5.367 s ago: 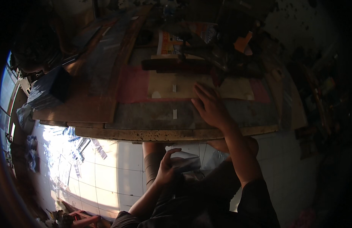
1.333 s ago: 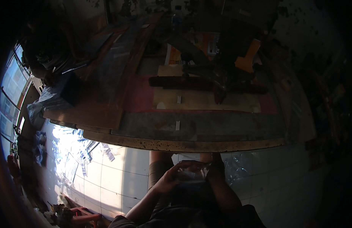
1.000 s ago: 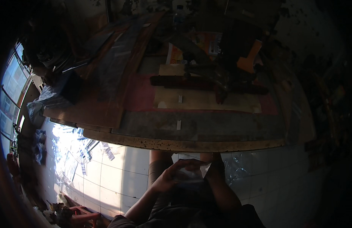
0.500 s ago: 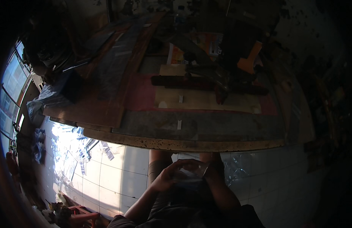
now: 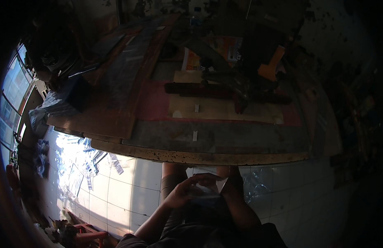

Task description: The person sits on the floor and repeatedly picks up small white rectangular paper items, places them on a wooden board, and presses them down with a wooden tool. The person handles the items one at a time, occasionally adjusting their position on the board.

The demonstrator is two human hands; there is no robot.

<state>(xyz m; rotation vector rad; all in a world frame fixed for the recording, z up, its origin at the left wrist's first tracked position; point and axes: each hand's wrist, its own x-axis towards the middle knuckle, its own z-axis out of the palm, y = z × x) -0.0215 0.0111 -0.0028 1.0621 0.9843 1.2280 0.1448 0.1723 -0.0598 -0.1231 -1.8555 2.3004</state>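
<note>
Above my lap, below the table's front edge, my left hand (image 5: pixel 184 191) is closed on one side of a thin, see-through piece of plastic (image 5: pixel 204 191). Its fingers curl over the top of it. At the opposite side my right hand (image 5: pixel 229 187) grips the same piece, though its fingers are dark and partly hidden. A pale, bright corner of the plastic stands up beside the right hand. Whether it is a bag or a sheet I cannot make out.
The worn table (image 5: pixel 166 156) carries a dark press-like tool (image 5: pixel 237 89) on a pale board (image 5: pixel 224 111), plus two small white strips. Brown boards (image 5: pixel 100 107) lie at left. Silvery scraps (image 5: pixel 86 159) litter the sunlit floor near a red stool (image 5: pixel 90 233). A person (image 5: pixel 55 62) sits far left.
The bright corner of the plastic beside my right hand shows larger and more upright now. My hands have otherwise barely shifted.
</note>
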